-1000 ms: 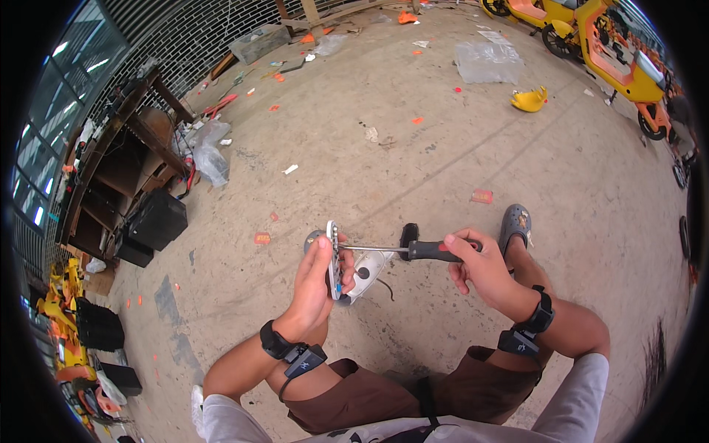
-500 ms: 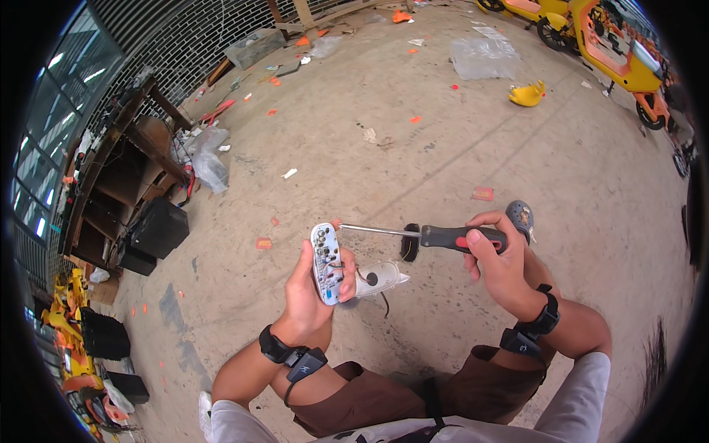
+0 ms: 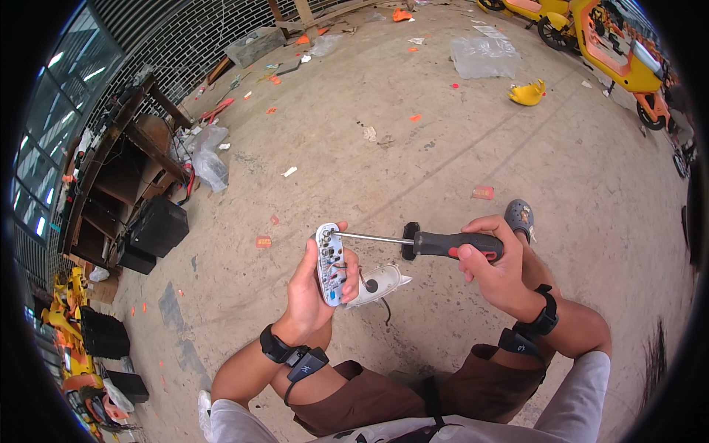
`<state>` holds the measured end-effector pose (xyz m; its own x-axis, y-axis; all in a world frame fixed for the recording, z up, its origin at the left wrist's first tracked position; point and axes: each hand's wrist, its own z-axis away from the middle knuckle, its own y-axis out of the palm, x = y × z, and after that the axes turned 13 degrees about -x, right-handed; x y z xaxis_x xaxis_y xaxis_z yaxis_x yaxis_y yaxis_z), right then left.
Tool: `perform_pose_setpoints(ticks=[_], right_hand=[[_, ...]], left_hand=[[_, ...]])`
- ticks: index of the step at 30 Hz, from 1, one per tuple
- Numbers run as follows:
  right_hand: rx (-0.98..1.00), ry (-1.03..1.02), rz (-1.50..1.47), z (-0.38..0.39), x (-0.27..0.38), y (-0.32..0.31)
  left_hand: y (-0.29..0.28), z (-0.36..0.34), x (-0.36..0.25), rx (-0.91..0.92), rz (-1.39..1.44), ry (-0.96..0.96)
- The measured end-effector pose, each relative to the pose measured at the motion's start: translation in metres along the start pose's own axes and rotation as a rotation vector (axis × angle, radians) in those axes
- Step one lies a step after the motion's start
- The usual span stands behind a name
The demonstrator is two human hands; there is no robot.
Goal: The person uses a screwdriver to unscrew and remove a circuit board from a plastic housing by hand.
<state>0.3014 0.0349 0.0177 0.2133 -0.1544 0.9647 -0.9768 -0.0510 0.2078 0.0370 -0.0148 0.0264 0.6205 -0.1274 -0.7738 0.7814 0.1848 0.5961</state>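
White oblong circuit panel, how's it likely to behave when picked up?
The white oblong circuit panel is probably stiff, since its outline shows no bend. It's likely light, being held in the left grip alone. It may be fragile: small electronic components sit exposed on its face.

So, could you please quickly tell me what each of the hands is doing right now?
Left hand: closed, holding the circuit board.
Right hand: closed, holding the screwdriver by its handle.
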Motion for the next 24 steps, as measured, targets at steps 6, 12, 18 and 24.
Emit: perform_pose_setpoints(ticks=[6,12,18,24], right_hand=[[0.012,-0.024,-0.001,0.0,0.0,-0.001],[0.054,-0.105,0.041,-0.001,-0.001,-0.002],[0.151,-0.321,0.171,-0.001,-0.003,-0.003],[0.109,-0.112,0.075,-0.002,0.004,-0.003]], left_hand=[[-0.001,0.0,0.001,0.002,-0.004,-0.013],[-0.003,0.0,0.001,-0.007,-0.02,0.006],[0.0,0.001,-0.002,-0.068,-0.039,0.0],[-0.002,0.002,0.001,-0.07,-0.112,0.056]])
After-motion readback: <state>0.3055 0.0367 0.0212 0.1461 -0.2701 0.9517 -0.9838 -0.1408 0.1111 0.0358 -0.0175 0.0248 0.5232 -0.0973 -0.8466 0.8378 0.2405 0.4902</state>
